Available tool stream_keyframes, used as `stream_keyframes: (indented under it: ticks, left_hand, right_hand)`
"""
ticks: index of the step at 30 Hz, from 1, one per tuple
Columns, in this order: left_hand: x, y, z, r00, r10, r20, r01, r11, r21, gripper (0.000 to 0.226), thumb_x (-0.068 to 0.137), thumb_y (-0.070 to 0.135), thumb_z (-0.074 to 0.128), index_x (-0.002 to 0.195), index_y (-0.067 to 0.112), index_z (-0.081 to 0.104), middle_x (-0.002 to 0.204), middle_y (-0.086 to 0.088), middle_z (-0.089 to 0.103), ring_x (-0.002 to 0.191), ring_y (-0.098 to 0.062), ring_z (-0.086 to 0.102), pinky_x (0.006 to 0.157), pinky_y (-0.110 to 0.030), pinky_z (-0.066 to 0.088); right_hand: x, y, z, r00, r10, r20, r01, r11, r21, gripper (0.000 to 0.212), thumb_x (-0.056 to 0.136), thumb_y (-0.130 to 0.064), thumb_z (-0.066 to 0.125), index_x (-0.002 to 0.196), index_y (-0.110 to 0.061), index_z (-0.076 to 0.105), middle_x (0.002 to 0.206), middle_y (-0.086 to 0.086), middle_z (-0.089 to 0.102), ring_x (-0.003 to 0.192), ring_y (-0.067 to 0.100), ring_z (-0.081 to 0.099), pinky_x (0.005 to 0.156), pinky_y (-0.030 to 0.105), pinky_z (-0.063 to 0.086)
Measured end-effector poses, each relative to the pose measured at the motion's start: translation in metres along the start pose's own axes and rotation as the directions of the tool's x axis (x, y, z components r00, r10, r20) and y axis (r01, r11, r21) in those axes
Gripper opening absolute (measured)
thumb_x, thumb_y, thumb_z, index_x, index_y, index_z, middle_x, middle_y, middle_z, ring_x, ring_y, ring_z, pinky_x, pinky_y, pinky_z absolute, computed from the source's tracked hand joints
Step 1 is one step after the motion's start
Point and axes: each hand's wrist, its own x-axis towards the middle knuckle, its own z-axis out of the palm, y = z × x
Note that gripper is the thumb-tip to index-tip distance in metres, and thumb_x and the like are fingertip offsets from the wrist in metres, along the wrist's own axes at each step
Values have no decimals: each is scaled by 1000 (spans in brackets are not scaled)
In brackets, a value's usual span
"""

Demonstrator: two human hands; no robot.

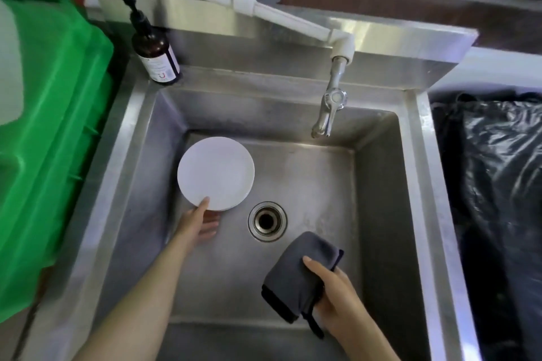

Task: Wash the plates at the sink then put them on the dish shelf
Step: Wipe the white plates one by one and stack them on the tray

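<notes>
We see the left hand (197, 224) pinching the near rim of the plates (215, 173) at the sink's (378, 184) left side, fingers hidden beneath, while the right hand (337, 299) clutches a folded cloth (296, 269).

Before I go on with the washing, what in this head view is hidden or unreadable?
- Left hand: fingers under the plate, hidden by it.
- Plate count: edge hints at a stack, unclear.
- Soap bottle label: too small.
- Tap: running or not, unclear.
- Dish shelf: out of frame.
- Cloth hides the right hand fingers.
</notes>
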Motion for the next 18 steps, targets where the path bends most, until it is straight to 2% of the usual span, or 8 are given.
stream_keyframes:
  ticks: [3,7,10,15,18]
  left_hand:
    - [8,-5,-1,997,68,-42,-69,998,-10,39,102,49,59,100,11,70,83,-5,80,76,-25,74,73,-40,62]
    - [10,-6,2,992,113,-62,-112,994,14,47,104,44,57,90,1,70,78,-12,78,63,-21,71,54,-30,57]
    - [4,-1,4,993,81,-88,-78,996,36,49,106,41,55,79,1,64,76,-11,77,63,-21,70,56,-30,53]
    - [-8,-2,1,997,41,-70,-38,998,48,48,106,41,54,86,0,70,79,-7,79,56,-12,70,52,-23,51]
    - [-14,-6,0,997,48,-61,-48,999,8,42,106,38,57,98,-1,71,81,-10,79,58,-14,69,49,-24,53]
  right_hand:
    - [6,6,-5,1000,-5,-4,5,1000,-16,40,89,-5,78,124,3,62,109,26,75,103,43,72,72,44,60]
    - [2,9,-10,999,-17,-44,14,998,-62,33,88,-5,80,116,2,64,103,24,76,98,41,72,73,44,59]
    - [-4,8,-12,998,-20,-66,14,996,-93,34,87,-6,81,115,0,62,106,22,75,98,40,71,77,45,59]
    - [-15,3,-12,995,-54,-86,44,992,-115,36,85,-8,83,113,-3,60,99,19,73,95,39,70,88,53,59]
    - [-21,-1,-14,993,-87,-76,80,992,-94,29,84,-5,83,107,-2,65,103,23,76,99,41,72,95,57,58]
